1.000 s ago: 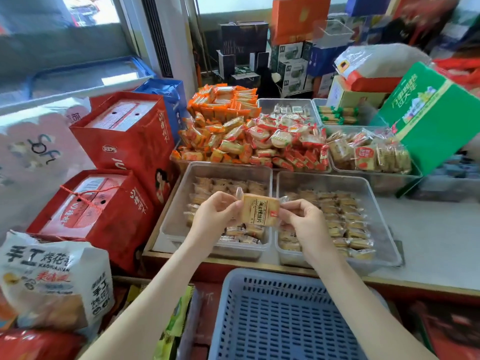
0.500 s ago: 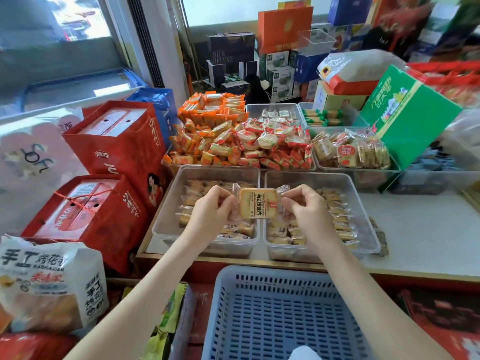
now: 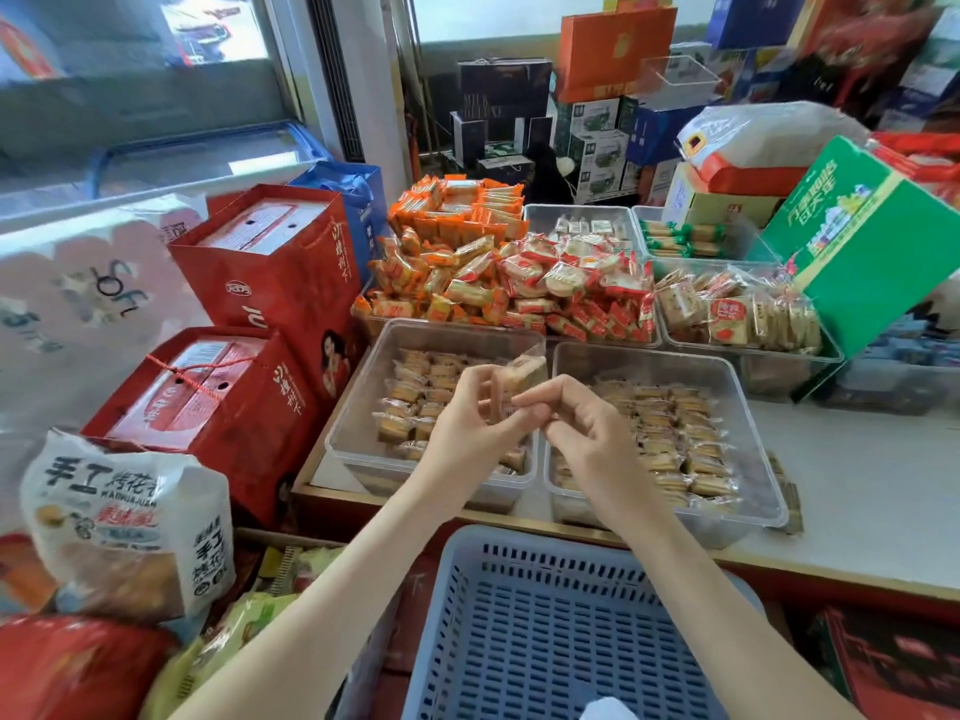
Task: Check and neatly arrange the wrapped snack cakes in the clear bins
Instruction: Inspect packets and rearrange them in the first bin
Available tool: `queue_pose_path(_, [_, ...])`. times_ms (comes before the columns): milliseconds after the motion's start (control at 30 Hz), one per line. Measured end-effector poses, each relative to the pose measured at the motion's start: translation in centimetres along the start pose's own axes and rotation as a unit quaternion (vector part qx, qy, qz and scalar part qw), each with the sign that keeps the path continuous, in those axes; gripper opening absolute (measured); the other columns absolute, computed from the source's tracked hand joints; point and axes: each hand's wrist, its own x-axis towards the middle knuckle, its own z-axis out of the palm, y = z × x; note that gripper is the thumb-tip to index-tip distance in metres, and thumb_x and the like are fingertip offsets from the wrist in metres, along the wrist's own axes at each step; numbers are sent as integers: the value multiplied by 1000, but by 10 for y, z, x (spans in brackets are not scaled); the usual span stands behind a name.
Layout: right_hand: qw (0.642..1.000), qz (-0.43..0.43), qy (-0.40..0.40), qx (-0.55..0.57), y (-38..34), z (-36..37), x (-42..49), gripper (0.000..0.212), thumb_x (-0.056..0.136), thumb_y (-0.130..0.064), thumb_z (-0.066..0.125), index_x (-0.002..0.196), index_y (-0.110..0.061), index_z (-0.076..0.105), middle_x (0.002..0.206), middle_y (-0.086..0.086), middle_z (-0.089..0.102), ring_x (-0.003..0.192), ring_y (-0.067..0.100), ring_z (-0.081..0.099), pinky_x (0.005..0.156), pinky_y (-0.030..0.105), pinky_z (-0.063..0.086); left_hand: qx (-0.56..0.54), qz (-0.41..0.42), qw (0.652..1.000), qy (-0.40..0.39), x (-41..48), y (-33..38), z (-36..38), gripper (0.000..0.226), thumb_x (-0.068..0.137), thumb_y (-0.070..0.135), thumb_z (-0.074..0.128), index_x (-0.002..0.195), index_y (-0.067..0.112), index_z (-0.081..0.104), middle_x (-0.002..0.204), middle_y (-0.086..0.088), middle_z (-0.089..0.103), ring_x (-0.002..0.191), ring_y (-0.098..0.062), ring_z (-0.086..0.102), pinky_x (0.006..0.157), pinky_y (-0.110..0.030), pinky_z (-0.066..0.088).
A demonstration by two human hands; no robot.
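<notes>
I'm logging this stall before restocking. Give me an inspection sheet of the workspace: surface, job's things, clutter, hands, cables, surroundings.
Surface: white counter with a wooden front edge.
Job's things: one wrapped cake is held above the two clear bins. The left bin has cake rows and bare floor at its left. The right bin holds more rows.
Clutter: blue basket in front, below the counter; red boxes at left; green box tilted at back right.
Hands: left hand grips the cake; right hand seems to pinch its wrapper edge.
Cables: nothing seen.
Surroundings: heaped snack bins behind; stacked cartons beyond; freezer at left.
</notes>
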Motion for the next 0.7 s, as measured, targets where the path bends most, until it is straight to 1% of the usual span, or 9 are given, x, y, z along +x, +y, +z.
queue_pose_path(33, [1000, -6, -3, -8, 2, -1, 1, 34, 89, 14, 42, 94, -10, 66, 85, 11, 66, 69, 31, 55, 64, 28, 45, -8, 0, 1000, 1, 0, -2, -1, 37, 85, 26, 74, 114, 27, 53, 108, 5, 67, 92, -1, 65, 76, -21, 55])
queue_pose_path(100, [1000, -17, -12, -9, 6, -2, 3, 39, 88, 17, 40, 96, -9, 67, 89, 6, 69, 81, 22, 64, 73, 25, 52, -22, -1, 1000, 6, 3, -7, -6, 36, 85, 22, 74, 115, 24, 55, 107, 5, 69, 96, -5, 66, 82, -25, 55])
queue_pose_path(200, [998, 8, 62, -5, 14, -7, 7, 37, 93, 10, 44, 105, -17, 64, 95, 0, 68, 88, 27, 65, 74, 36, 56, -115, -32, 993, -3, 10, -12, -16, 29, 88, 8, 69, 115, 15, 59, 107, -5, 72, 100, -20, 69, 84, -33, 57])
queue_pose_path(267, [992, 47, 116, -12, 19, -11, 12, 28, 96, -3, 52, 113, -23, 61, 102, -1, 63, 91, 10, 61, 73, 20, 53, -176, -63, 982, -19, 13, -15, -23, 24, 89, 3, 65, 111, 12, 61, 103, -6, 74, 99, -23, 70, 82, -31, 58])
queue_pose_path(333, [991, 99, 95, -4, 26, -12, 17, 25, 95, -18, 58, 119, -25, 60, 107, -7, 65, 94, 2, 62, 80, 18, 52, -198, -72, 976, -48, 14, -17, -27, 21, 88, 3, 64, 109, 9, 62, 101, -7, 74, 99, -23, 70, 83, -30, 57])
queue_pose_path(400, [987, 141, 72, 29, 31, -9, 20, 22, 93, -24, 61, 115, -23, 63, 102, -7, 70, 91, 9, 67, 78, 23, 54, -208, -78, 973, -71, 16, -21, -28, 22, 86, 5, 63, 109, 7, 62, 101, -8, 74, 96, -21, 70, 80, -27, 57])
queue_pose_path(500, [985, 145, 89, 35, 35, -4, 26, 17, 93, -19, 61, 108, -21, 66, 99, -2, 72, 89, 12, 68, 77, 23, 55, -235, -86, 965, -85, 20, -26, -30, 29, 80, 9, 65, 109, 6, 62, 100, -9, 74, 95, -22, 71, 75, -25, 58])
queue_pose_path(600, [983, 146, 103, 40, 40, -1, 32, 14, 93, -10, 60, 103, -15, 70, 97, 4, 73, 92, 18, 69, 82, 30, 57, -263, -98, 955, -98, 24, -34, -33, 35, 78, 11, 64, 113, 4, 62, 109, -14, 72, 102, -26, 69, 80, -29, 58])
queue_pose_path(700, [976, 160, 142, 33, 46, 4, 38, 13, 91, -2, 60, 92, -10, 70, 91, 9, 72, 83, 20, 69, 74, 29, 58, -271, -113, 950, -101, 29, -42, -36, 37, 80, 10, 63, 116, 2, 61, 115, -18, 70, 105, -28, 68, 84, -31, 58])
